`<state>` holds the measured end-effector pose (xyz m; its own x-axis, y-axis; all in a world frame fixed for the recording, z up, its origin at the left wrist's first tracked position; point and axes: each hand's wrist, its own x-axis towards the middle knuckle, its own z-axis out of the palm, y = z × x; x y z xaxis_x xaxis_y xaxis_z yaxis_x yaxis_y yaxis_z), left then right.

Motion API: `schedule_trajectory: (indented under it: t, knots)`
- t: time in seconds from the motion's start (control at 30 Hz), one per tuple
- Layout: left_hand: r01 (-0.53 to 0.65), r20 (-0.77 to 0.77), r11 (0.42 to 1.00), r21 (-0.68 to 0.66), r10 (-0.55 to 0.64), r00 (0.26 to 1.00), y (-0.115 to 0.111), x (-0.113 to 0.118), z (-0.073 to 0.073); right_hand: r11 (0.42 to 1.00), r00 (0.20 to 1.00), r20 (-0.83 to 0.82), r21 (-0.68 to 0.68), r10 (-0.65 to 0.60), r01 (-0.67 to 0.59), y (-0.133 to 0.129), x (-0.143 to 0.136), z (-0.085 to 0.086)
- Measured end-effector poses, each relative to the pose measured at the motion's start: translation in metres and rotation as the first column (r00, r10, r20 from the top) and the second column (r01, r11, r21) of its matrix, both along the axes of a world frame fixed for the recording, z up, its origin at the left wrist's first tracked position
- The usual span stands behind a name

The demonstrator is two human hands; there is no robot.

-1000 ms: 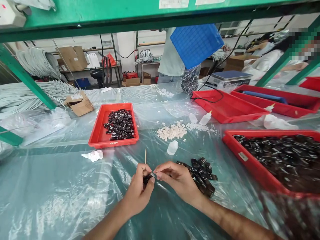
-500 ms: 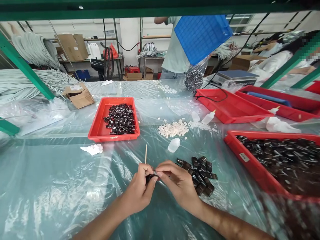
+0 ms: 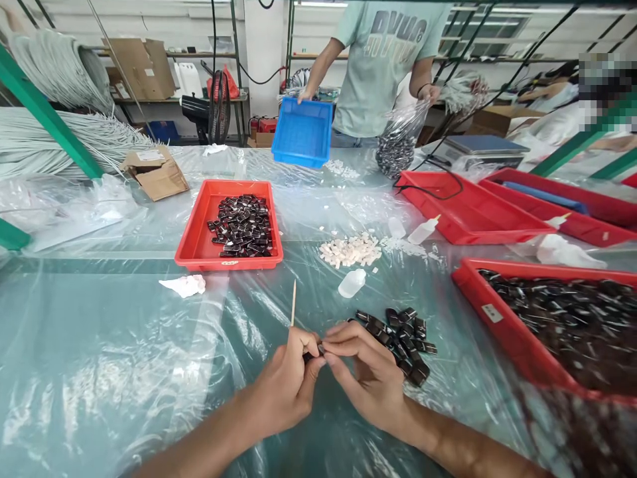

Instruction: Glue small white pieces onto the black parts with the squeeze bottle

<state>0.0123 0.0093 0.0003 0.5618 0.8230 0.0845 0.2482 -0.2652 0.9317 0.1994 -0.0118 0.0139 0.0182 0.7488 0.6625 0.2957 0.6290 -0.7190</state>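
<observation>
Between my two hands, over the plastic-covered table [image 3: 124, 372], is a small black part [image 3: 312, 357], mostly hidden by fingers. My left hand [image 3: 291, 375] is closed on it, and a thin wooden stick [image 3: 293, 303] sticks up from the same hand. With thumb and fingertips, my right hand [image 3: 368, 372] pinches the near end of that part. Just beyond my right hand lies a loose pile of black parts [image 3: 411, 342]. A small white bottle [image 3: 352, 283] lies past my hands, with a heap of small white pieces [image 3: 350, 250] behind it.
A red tray [image 3: 189, 245] with black parts stands ahead on the left; a larger red tray [image 3: 507, 332] of black parts is at right. Crumpled white tissue [image 3: 184, 285] lies on the left. Across the table, a person [image 3: 388, 66] holds a blue tray [image 3: 302, 133] and a plastic bag [image 3: 398, 139].
The person opposite has lowered the blue tray to the left, down toward the far table edge. My view has tilted down slightly. My hands stay together on the black part.
</observation>
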Motion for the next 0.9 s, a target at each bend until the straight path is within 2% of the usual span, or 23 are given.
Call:
schedule_trajectory:
  t: [0.27, 0.5, 0.6, 0.73, 0.8, 0.9]
  knots:
    - [0.037, 0.046, 0.999, 0.028, -0.039, 0.998, -0.004, 0.003, 0.007, 0.999, 0.998, 0.059, 0.027, 0.019, -0.021, -0.005, 0.006, 0.001]
    - [-0.013, 0.031, 0.999, 0.035, 0.012, 0.999, -0.001, 0.006, 0.001, 0.999, 0.996, 0.078, -0.014, 0.036, -0.035, -0.007, 0.004, -0.002]
    - [-0.024, 0.049, 0.992, 0.123, 0.018, 0.999, 0.001, 0.004, 0.003, 1.000, 0.997, 0.074, -0.002, 0.030, -0.030, -0.009, 0.000, -0.001]
    - [0.011, 0.061, 0.973, 0.229, -0.025, 0.998, 0.006, -0.002, 0.010, 0.997, 0.986, 0.149, 0.005, 0.073, -0.075, -0.008, 0.005, 0.008]
    - [-0.011, 0.059, 0.977, 0.211, -0.001, 0.998, 0.008, -0.005, 0.012, 0.997, 0.975, 0.207, 0.014, 0.076, -0.080, -0.003, 0.014, 0.015]
    - [-0.099, 0.099, 0.986, 0.133, 0.086, 0.991, 0.014, -0.008, 0.011, 0.997, 0.978, 0.205, 0.074, -0.034, 0.019, 0.010, 0.032, 0.025]
